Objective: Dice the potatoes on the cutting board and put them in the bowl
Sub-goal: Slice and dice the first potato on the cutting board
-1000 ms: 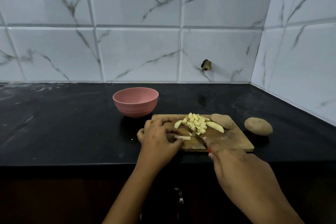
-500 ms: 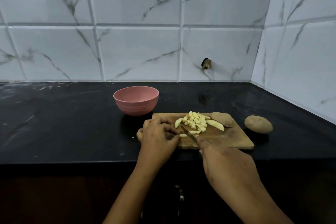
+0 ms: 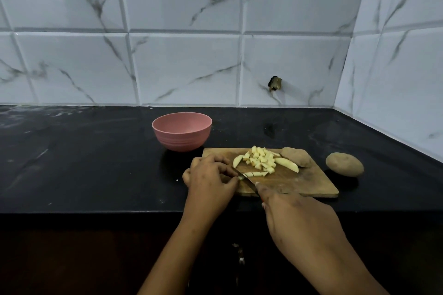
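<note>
One wide-angle camera, worn on the person's head, looks forward and down across the black stone worktop (image 3: 72, 163) toward the white marble-veined tiled wall (image 3: 182, 67). It stands close: the rectangular wooden cutting board (image 3: 299, 182) lies below and right of frame centre.

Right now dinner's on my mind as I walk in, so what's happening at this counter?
A person is dicing potato on the wooden cutting board. The left hand pins a potato strip near the board's left edge, while the right hand holds a knife with its blade on that strip. A pile of diced pieces sits mid-board, flanked by uncut wedges, with a potato half behind. A whole potato lies on the counter to the right. No pieces show in the pink bowl.
</note>
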The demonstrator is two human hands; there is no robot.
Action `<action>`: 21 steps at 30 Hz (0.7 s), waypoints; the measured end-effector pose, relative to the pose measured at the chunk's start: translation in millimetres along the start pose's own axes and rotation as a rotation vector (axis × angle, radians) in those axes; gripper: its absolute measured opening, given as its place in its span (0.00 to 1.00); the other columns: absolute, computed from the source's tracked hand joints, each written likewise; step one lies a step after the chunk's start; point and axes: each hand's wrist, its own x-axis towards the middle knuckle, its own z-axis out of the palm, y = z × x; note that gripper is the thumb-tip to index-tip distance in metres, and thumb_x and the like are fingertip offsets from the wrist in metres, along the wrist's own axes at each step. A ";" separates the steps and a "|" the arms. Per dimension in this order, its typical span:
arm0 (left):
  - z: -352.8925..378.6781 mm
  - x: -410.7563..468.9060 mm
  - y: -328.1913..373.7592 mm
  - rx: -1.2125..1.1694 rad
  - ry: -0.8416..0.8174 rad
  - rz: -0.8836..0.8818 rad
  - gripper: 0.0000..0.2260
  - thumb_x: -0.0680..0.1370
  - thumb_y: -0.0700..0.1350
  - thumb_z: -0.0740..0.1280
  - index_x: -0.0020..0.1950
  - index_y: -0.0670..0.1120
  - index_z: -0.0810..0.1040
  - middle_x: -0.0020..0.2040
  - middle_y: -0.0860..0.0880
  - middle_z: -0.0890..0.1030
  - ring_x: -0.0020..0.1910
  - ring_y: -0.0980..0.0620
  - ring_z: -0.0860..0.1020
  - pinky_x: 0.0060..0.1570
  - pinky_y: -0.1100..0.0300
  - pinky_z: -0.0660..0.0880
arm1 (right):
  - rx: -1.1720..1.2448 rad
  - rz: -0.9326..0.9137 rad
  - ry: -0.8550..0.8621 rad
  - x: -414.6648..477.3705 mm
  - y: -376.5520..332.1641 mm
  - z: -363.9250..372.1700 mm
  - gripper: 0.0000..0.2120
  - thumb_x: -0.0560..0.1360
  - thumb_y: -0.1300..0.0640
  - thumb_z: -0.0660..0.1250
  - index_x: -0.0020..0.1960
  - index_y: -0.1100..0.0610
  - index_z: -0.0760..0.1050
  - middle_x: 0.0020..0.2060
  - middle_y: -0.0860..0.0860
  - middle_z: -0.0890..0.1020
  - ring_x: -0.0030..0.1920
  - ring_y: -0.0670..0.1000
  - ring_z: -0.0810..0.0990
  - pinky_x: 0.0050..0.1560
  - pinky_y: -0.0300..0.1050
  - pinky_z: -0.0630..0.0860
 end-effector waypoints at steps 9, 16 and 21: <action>-1.8 2.1 0.0 0.016 0.016 -0.112 0.07 0.71 0.55 0.73 0.43 0.53 0.82 0.58 0.61 0.73 0.62 0.56 0.65 0.56 0.58 0.58 | 0.072 0.060 0.129 -15.8 6.0 -10.3 0.20 0.83 0.46 0.47 0.75 0.39 0.53 0.52 0.43 0.78 0.47 0.44 0.77 0.41 0.39 0.72; 3.2 1.3 -1.9 0.069 -0.039 0.019 0.06 0.76 0.53 0.68 0.50 0.58 0.83 0.59 0.64 0.73 0.55 0.64 0.58 0.54 0.61 0.50 | 0.186 0.075 0.105 -20.6 8.1 -18.8 0.20 0.83 0.44 0.46 0.74 0.35 0.52 0.55 0.42 0.76 0.48 0.42 0.77 0.45 0.37 0.74; 2.2 6.5 -3.4 -0.061 0.018 -0.047 0.12 0.77 0.39 0.65 0.47 0.57 0.81 0.53 0.61 0.75 0.55 0.61 0.66 0.61 0.58 0.61 | 0.251 0.072 -0.038 -23.1 0.3 -21.7 0.21 0.83 0.44 0.47 0.74 0.34 0.50 0.61 0.45 0.75 0.58 0.47 0.75 0.51 0.41 0.73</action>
